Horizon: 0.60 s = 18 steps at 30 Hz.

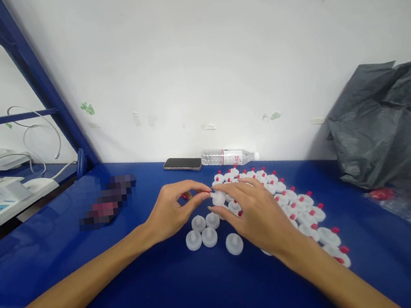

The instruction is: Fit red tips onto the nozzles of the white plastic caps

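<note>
My left hand pinches a small red tip cap between thumb and forefinger. Across from it, my right hand grips a translucent white nozzle cap by its sides. The red piece is at the nozzle end of the white cap; whether it is seated there I cannot tell. Below my hands stand several white nozzle caps without red tips, one of them a nozzle cap set apart. Many white caps with red tips spread out behind and to the right, partly hidden by my right hand. Another red piece shows behind my left fingers.
A phone and a clear plastic bottle lie along the wall on the blue table. At right are a dark plastic bag and a clear bag with red pieces. A power strip sits at left.
</note>
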Motion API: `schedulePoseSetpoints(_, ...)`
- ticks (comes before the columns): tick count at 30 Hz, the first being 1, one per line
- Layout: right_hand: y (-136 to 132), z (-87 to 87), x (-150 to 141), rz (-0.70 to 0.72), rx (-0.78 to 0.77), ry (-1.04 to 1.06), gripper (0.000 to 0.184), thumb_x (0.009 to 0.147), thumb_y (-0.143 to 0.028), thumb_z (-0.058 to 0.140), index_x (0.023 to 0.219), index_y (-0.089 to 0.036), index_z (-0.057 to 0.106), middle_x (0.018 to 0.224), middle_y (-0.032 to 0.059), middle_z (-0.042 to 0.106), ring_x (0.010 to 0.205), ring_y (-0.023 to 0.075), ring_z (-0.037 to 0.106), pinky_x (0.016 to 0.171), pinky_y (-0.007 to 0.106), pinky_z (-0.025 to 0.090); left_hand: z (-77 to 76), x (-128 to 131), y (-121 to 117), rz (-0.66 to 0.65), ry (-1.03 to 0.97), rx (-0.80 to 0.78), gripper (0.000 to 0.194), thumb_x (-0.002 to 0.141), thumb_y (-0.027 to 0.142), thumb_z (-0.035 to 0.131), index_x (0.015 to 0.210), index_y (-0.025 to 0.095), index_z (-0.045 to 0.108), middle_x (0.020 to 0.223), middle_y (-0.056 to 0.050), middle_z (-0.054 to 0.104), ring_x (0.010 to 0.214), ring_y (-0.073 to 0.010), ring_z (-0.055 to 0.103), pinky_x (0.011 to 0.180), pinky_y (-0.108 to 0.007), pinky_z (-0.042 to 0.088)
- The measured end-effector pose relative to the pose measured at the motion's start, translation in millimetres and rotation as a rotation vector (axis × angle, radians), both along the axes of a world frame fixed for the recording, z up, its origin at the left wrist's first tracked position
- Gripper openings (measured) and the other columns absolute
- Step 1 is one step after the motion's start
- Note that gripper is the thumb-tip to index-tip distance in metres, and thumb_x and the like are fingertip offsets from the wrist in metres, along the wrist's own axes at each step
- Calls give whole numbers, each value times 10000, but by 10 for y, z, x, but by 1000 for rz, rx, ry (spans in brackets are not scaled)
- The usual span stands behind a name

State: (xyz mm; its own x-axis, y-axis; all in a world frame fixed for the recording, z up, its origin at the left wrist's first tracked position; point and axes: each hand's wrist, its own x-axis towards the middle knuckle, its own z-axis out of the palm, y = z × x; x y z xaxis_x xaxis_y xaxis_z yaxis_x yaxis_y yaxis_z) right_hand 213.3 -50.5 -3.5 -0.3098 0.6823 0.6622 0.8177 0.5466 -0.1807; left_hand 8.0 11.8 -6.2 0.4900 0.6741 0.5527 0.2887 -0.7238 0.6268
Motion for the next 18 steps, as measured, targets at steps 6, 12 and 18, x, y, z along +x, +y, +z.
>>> schedulePoseSetpoints(6, 5, -8, 13, 31, 50, -36, 300, 923, -291, 668, 1214, -221, 650, 1109, 15, 770, 976, 219, 708, 1015, 454, 438, -25, -34, 15, -17, 135, 173, 167, 941, 336, 619, 1038, 216, 684, 921, -16, 718, 722, -119, 625, 612, -229, 482)
schedulePoseSetpoints(12, -8, 29, 3, 45, 96, -120, 271, 940, -335, 649, 1195, -245, 655, 1078, 0, 776, 932, 201, 718, 1061, 465, 395, 97, -55, -23, -33, 440, 279, 243, 1030, 329, 398, 952, 207, 593, 847, -19, 614, 793, -173, 530, 675, -303, 417)
schedulePoseSetpoints(18, -51, 153, 33, 0, 221, -239, 229, 987, -307, 571, 1196, -276, 659, 1118, -10, 770, 943, 205, 718, 1042, 461, 386, 42, -33, 16, -25, 179, -90, 438, 1033, 433, 287, 665, 204, 345, 582, 43, 374, 533, -114, 411, 523, -251, 398)
